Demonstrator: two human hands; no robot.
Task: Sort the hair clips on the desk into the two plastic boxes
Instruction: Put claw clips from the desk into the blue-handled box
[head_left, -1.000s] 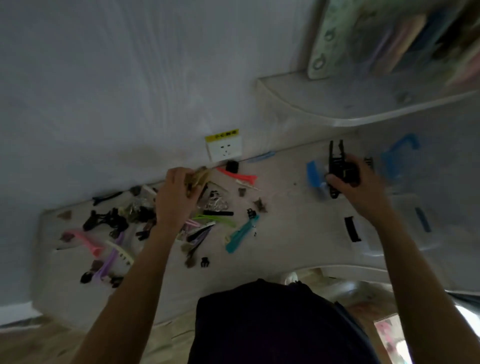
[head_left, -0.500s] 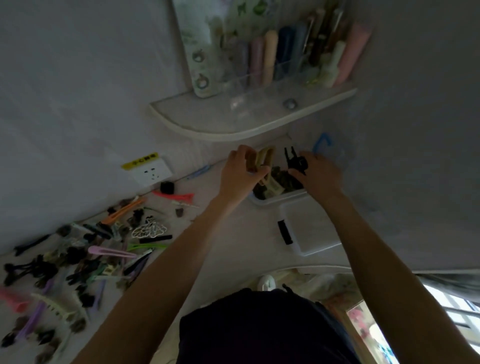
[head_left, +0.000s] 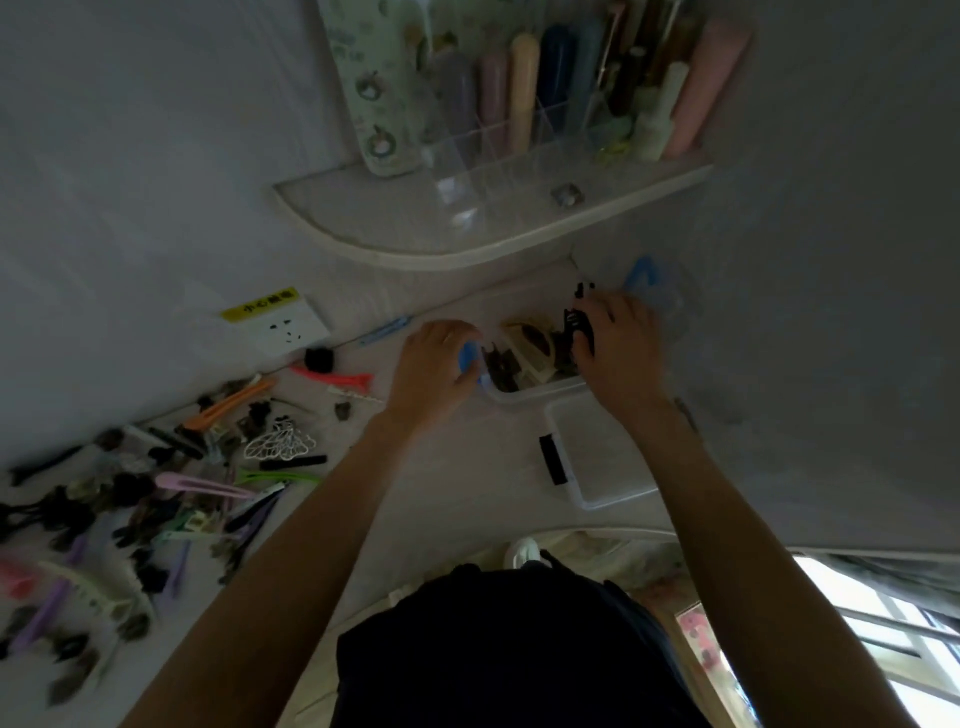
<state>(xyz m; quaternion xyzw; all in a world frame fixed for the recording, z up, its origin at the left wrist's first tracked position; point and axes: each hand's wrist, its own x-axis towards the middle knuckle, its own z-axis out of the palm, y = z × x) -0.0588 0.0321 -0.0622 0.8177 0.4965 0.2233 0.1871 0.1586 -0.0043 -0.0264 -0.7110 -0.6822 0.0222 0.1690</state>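
Right hand (head_left: 618, 348) over the far clear box (head_left: 524, 391), grip clamped on a black claw clip (head_left: 577, 325). Left hand (head_left: 434, 371) at that box's left end, fingers curled over its blue latch (head_left: 469, 356). Loose clips (head_left: 171, 483) heaped on the surface (head_left: 452, 467) well left of the box; second box (head_left: 602, 457) just nearer.

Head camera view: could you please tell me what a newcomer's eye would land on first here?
Both hands meet at the far clear box, already holding clips: the right hand holds a black claw clip over it, and the left hand rests at its blue latch. On the desk at left sprawls a heap of unsorted hair clips. A second clear box, with a black latch, sits nearer.
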